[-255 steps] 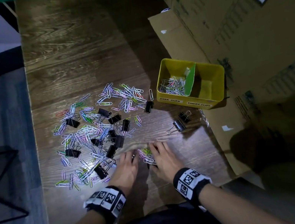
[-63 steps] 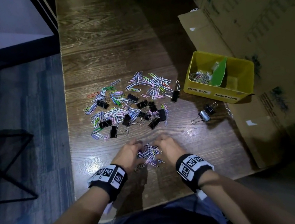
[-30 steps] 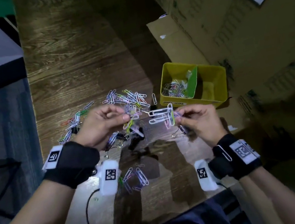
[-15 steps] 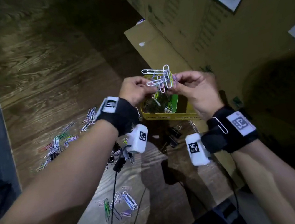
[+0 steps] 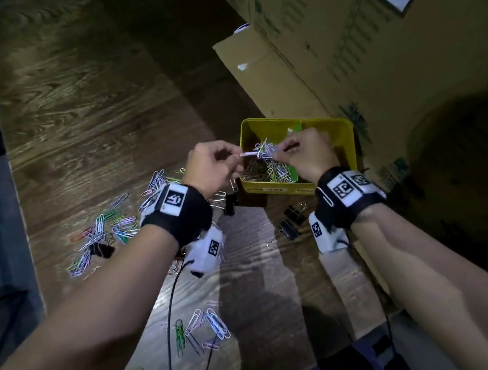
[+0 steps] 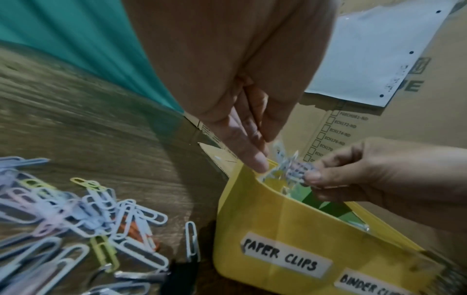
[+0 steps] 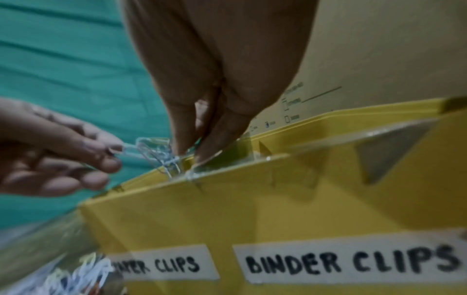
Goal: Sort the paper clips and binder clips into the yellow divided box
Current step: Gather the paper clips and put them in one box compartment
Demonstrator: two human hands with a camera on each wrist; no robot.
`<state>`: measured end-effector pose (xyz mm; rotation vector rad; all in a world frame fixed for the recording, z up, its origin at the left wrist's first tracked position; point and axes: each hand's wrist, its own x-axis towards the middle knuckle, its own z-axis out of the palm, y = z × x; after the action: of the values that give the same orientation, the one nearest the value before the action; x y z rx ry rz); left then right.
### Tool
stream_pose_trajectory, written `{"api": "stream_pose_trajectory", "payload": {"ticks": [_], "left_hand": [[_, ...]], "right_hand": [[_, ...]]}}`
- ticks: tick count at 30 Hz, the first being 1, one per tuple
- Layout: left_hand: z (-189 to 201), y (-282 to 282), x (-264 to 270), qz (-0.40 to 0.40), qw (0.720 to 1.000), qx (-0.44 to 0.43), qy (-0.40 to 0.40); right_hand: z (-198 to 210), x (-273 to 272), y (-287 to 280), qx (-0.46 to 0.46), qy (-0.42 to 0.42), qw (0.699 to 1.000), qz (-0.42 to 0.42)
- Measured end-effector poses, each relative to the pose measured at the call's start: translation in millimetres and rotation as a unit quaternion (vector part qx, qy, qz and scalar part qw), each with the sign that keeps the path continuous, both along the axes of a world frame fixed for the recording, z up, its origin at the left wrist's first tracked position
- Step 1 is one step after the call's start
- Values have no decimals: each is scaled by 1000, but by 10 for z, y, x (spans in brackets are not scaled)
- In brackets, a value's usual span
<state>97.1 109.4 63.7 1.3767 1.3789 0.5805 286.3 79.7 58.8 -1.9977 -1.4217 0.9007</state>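
Note:
Both hands hold one tangled bunch of paper clips (image 5: 264,150) just above the left compartment of the yellow divided box (image 5: 344,135). My left hand (image 5: 217,166) pinches its left end, my right hand (image 5: 301,151) pinches its right end. That compartment, labelled PAPER CLIPS (image 6: 280,257), holds a pile of paper clips (image 5: 266,171). A green divider (image 5: 294,128) separates it from the side labelled BINDER CLIPS (image 7: 351,261). Loose paper clips (image 5: 108,230) and black binder clips (image 5: 289,222) lie on the wooden table (image 5: 89,120).
Cardboard boxes (image 5: 322,26) stand right behind and beside the yellow box. A few more paper clips (image 5: 205,327) lie near the table's front edge, with a black cable (image 5: 166,327) running over them. The table's left edge (image 5: 21,222) drops to a blue floor.
Both hands have lifted the bunch of paper clips from the table's front and carried it right, then lowered it over the box's paper clip compartment.

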Motion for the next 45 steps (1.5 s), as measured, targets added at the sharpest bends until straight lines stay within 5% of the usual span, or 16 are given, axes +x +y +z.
{"api": "stream_pose_trajectory", "payload": {"ticks": [3, 7, 11, 16, 19, 22, 25, 30, 34, 41, 45], "left_hand": [[-13, -178, -258, -26, 999, 21, 10], [-69, -542, -737, -67, 995, 19, 64], [-217, -1091, -1262, -142, 974, 59, 165], [-595, -1860, -1489, -337, 892, 194, 231], [-856, -2126, -1351, -409, 811, 260, 328], [-1133, -2309, -1390, -432, 779, 254, 377], [-1243, -2361, -1587, -411, 795, 229, 382], [-1119, -2421, -1829, -359, 834, 225, 353], [-870, -2505, -2118, -239, 882, 248, 322], [-884, -2791, -2318, -45, 920, 10, 389], [-880, -2775, -1982, -14, 948, 22, 317]], "right_hand": [[-19, -128, 53, -14, -102, 994, 30], [30, -235, -3, -43, -120, 987, 95], [139, -364, -350, 64, -120, 978, 158], [-155, -753, -1116, 24, -97, 953, 285], [-408, -720, -1391, 5, -89, 971, 220], [-488, -571, -1530, 8, -85, 985, 149], [-544, -539, -1604, -4, -96, 981, 168], [-597, -915, -1780, -104, -84, 935, 329], [-638, -1362, -1907, -161, -81, 899, 400], [-621, -1939, -2071, -121, -154, 876, 441], [-628, -2113, -2120, -135, -167, 880, 424]]}}
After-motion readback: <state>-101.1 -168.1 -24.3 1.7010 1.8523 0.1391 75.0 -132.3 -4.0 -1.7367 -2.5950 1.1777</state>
